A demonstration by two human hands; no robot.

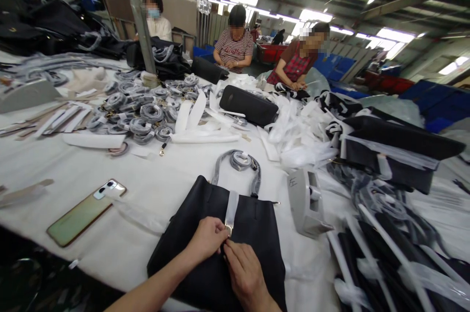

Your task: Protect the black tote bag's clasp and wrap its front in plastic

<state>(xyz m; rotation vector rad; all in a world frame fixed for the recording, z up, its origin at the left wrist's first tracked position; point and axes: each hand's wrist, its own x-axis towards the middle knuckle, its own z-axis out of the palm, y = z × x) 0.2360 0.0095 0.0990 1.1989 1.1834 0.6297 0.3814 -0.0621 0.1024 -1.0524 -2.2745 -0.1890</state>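
A black handbag (253,219) lies in front of me on the white-covered table, its wrapped handle (216,165) stretching away from me. A strip of white wrap covers the closure strap (231,206), which ends in a small gold clasp (228,229). The thumb and fingers of my left hand (210,236) pinch at this clasp. Just below it, my right hand (244,265) has its fingers together, their tips against the front of the bag; whatever lies between them is hidden. A coiled, wrapped strap (241,160) rests inside the handle loop.
Left of the bag lies a green phone (86,211). A grey tape dispenser (305,202) stands at right, near stacked black bags (389,150). Wrapped strap coils (150,113), white foam pieces (205,136) and a black bag (249,105) lie farther back. Several people work across the table.
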